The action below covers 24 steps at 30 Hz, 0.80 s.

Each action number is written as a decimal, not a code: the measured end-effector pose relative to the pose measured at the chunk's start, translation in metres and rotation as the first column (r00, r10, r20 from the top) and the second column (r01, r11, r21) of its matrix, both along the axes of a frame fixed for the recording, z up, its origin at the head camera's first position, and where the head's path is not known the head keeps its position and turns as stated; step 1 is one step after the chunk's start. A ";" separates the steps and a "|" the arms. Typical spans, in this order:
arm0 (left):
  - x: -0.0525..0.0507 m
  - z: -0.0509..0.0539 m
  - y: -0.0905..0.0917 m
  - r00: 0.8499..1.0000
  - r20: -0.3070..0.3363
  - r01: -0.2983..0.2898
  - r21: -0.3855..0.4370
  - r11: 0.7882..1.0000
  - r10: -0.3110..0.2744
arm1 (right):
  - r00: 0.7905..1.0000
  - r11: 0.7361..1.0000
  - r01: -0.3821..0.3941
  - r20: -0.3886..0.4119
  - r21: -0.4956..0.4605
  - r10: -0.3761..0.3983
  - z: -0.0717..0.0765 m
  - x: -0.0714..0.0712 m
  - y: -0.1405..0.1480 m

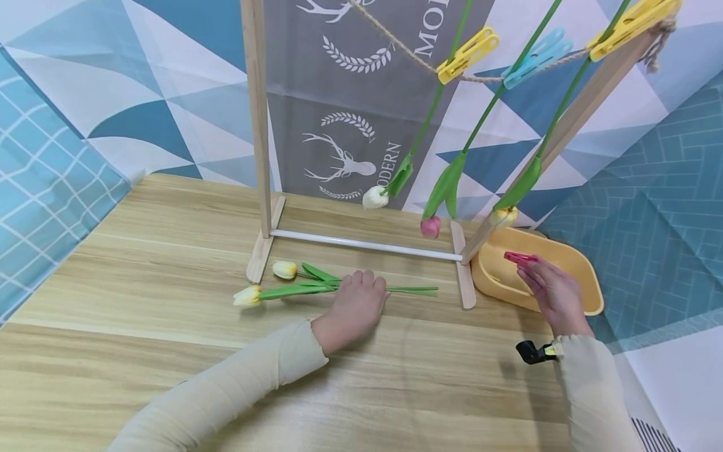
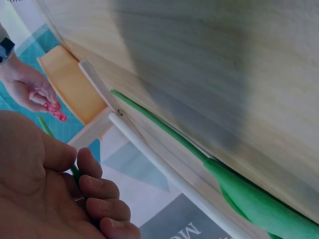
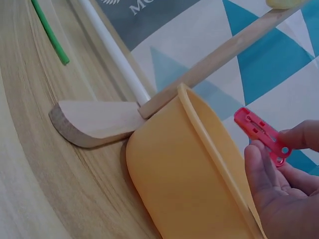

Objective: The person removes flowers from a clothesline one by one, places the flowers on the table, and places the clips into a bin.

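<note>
Two pale yellow tulips lie on the table, their heads (image 1: pixel 247 295) pointing left. My left hand (image 1: pixel 354 306) is over their stems; in the left wrist view the fingers of this hand (image 2: pixel 70 184) curl round one green stem, while another stem (image 2: pixel 164 127) lies on the wood outside the grip. My right hand (image 1: pixel 556 295) pinches a red clothespin (image 1: pixel 519 258) above the orange basin (image 1: pixel 593 295). In the right wrist view, thumb and fingers of the right hand (image 3: pixel 289 184) hold the clothespin (image 3: pixel 260 133) by one end.
A wooden frame (image 1: pixel 257 125) with a white bottom bar (image 1: pixel 367 245) stands behind the tulips. From its rope (image 1: pixel 395 41) white, pink and yellow tulips hang head down, held by a yellow clip (image 1: pixel 467 55), a blue clip (image 1: pixel 536 58) and another yellow clip (image 1: pixel 634 26).
</note>
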<state>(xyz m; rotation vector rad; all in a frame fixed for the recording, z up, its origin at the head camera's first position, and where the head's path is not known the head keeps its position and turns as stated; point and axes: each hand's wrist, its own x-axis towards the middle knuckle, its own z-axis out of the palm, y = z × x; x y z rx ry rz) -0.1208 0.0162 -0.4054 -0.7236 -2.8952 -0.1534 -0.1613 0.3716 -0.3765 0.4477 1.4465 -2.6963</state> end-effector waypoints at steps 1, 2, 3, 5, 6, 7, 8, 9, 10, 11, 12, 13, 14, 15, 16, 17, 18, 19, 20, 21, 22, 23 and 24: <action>0.000 -0.001 0.000 1.000 -0.001 0.001 -0.001 1.000 -0.001 | 1.000 1.000 -0.007 0.009 0.020 0.007 0.000 -0.001 0.000; 0.000 -0.001 0.001 1.000 0.004 0.002 -0.001 1.000 -0.002 | 1.000 0.999 -0.017 0.017 0.040 0.016 0.000 -0.001 0.000; 0.000 -0.002 0.001 1.000 0.009 0.003 -0.003 1.000 -0.003 | 0.999 0.998 -0.026 0.023 0.059 0.024 0.000 -0.002 0.000; 0.001 -0.002 0.002 1.000 0.017 0.006 -0.017 1.000 -0.006 | 0.998 0.994 -0.041 0.044 0.100 0.037 0.001 -0.003 0.001; 0.001 -0.003 0.003 1.000 0.017 0.010 -0.022 1.000 -0.009 | 0.997 0.990 -0.052 0.056 0.130 0.045 0.001 -0.004 0.000; 0.001 -0.003 0.003 1.000 0.019 0.013 -0.025 1.000 -0.013 | 0.996 0.984 -0.065 0.071 0.167 0.054 0.002 -0.006 0.001; 0.001 -0.004 0.004 1.000 0.019 0.016 -0.028 0.999 -0.016 | 0.994 0.975 -0.082 0.090 0.206 0.064 0.003 -0.007 0.001; 0.001 -0.004 0.004 1.000 0.017 0.019 -0.032 0.999 -0.019 | 0.991 0.964 -0.098 0.107 0.246 0.074 0.003 -0.008 0.000; 0.001 -0.005 0.005 1.000 0.014 0.021 -0.036 0.999 -0.021 | 0.988 0.951 -0.116 0.127 0.285 0.082 0.004 -0.010 0.000; 0.001 -0.006 0.005 1.000 0.015 0.023 -0.034 0.999 -0.023 | 0.985 0.936 -0.135 0.145 0.326 0.091 0.005 -0.012 0.000; 0.001 -0.007 0.006 1.000 0.016 0.025 -0.035 0.999 -0.024 | 0.982 0.921 -0.153 0.162 0.359 0.100 0.006 -0.013 -0.001; 0.001 -0.007 0.006 1.000 0.018 0.026 -0.036 0.999 -0.025 | 0.978 0.905 -0.170 0.181 0.390 0.105 0.006 -0.015 -0.001; 0.001 -0.008 0.007 0.999 0.021 0.027 -0.043 0.999 -0.026 | 0.974 0.892 -0.184 0.197 0.414 0.109 0.007 -0.016 -0.002; 0.001 -0.008 0.007 0.999 0.028 0.027 -0.048 0.998 -0.026 | 0.971 0.876 -0.197 0.213 0.440 0.111 0.007 -0.018 -0.002; 0.002 -0.009 0.008 0.999 0.038 0.027 -0.054 0.998 -0.025 | 0.966 0.863 -0.211 0.230 0.460 0.113 0.007 -0.019 -0.003; 0.002 -0.010 0.009 0.998 0.050 0.028 -0.057 0.998 -0.025 | 0.963 0.849 -0.223 0.246 0.479 0.114 0.008 -0.020 -0.003; 0.002 -0.010 0.010 0.998 0.057 0.029 -0.064 0.998 -0.026 | 0.959 0.839 -0.233 0.259 0.492 0.115 0.008 -0.021 -0.004; 0.002 -0.011 0.011 0.998 0.066 0.029 -0.070 0.997 -0.025 | 0.956 0.830 -0.242 0.270 0.502 0.115 0.007 -0.023 -0.004; 0.002 -0.011 0.011 0.997 0.073 0.029 -0.079 0.996 -0.023 | 0.954 0.823 -0.249 0.278 0.511 0.116 0.007 -0.024 -0.004; 0.002 -0.011 0.012 0.997 0.080 0.028 -0.080 0.996 -0.022 | 0.951 0.815 -0.255 0.286 0.521 0.115 0.006 -0.025 -0.004; 0.003 -0.012 0.013 0.996 0.089 0.027 -0.080 0.996 -0.020 | 0.950 0.807 -0.260 0.292 0.530 0.114 0.005 -0.026 -0.004; 0.002 -0.012 0.014 0.996 0.092 0.028 -0.080 0.996 -0.021 | 0.948 0.798 -0.264 0.300 0.541 0.111 0.005 -0.027 -0.004; 0.002 -0.012 0.014 0.995 0.095 0.031 -0.083 0.996 -0.023 | 0.945 0.787 -0.271 0.308 0.554 0.108 0.004 -0.028 -0.004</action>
